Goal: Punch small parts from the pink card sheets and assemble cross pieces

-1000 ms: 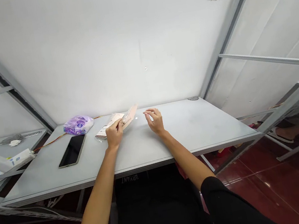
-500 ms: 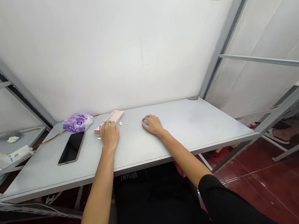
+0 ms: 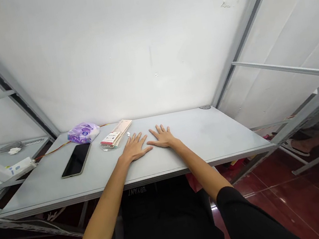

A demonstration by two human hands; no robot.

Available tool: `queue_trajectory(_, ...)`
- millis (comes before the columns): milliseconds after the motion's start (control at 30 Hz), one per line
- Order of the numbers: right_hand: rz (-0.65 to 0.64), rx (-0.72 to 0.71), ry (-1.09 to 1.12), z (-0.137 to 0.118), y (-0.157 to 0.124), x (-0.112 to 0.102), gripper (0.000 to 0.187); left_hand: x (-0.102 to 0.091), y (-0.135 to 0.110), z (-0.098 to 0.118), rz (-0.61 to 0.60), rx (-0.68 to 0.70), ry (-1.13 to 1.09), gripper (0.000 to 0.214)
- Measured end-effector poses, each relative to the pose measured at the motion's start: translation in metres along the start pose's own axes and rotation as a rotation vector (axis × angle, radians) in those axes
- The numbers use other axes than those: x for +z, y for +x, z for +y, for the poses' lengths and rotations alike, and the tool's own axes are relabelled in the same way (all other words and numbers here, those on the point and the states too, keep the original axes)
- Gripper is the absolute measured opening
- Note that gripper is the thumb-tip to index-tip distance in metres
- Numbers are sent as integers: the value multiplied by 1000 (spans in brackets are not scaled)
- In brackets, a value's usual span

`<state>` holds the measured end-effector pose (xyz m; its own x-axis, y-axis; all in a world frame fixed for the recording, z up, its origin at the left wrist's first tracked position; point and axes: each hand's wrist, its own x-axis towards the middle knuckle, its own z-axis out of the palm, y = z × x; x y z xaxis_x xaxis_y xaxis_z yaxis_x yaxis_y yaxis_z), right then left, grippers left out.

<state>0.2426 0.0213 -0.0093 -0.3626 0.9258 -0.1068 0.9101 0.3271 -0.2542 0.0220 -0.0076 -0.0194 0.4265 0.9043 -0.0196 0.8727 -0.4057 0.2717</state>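
Flat on the grey tabletop (image 3: 209, 139) lies my left hand (image 3: 134, 147), palm down with its fingers spread and nothing held. My right hand (image 3: 163, 137) rests beside it in the same way, open, the two thumbs close together. Just left of my left hand is a small stack of paper cards or packets (image 3: 116, 134), pinkish with a red and white one on top and clear plastic at its near end. A tiny white object (image 3: 128, 134) sits between that stack and my left fingertips.
To the left lie a dark-screened phone (image 3: 77, 160) and a purple tissue pack (image 3: 83, 133). A white power strip (image 3: 22, 166) with a plugged-in adapter stands on the neighbouring table. Behind rises a white wall panel (image 3: 135, 49); metal frame posts flank the table.
My left hand has come off the card stack and moved right onto the tabletop, fingers now spread. My right hand has uncurled and flattened out.
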Motion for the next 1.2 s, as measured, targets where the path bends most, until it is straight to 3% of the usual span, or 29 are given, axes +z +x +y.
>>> queue_trajectory(367, 10, 4, -5, -1, -1, 1, 98, -5, -2, 4, -62, -30, 30, 95)
queue_trajectory(667, -6, 17, -10, 1, 1, 2, 99, -3, 0, 1, -30, -11, 6, 91)
queue_trajectory(800, 21, -2, 0, 3, 1, 4, 96, 1, -2, 3, 25, -3, -2, 87)
queue_trajectory(900, 110, -23, 6, 3, 1, 6, 90, -2, -2, 2, 136, 39, -44, 66)
queue_trajectory(1033, 285, -43, 40, 2, 3, 6, 57, -30, 4, -20, 362, 53, -71, 38)
queue_trajectory(1100, 331, -55, 46, 1, 3, 6, 43, -50, 8, -43, 467, -116, -15, 41)
queue_trajectory(1133, 346, -62, 43, 1, 4, 6, 39, -60, 9, -56, 465, -219, 27, 48)
queue_trajectory(1200, 363, -72, 38, 1, 4, 7, 35, -74, 8, -82, 312, -393, 81, 71)
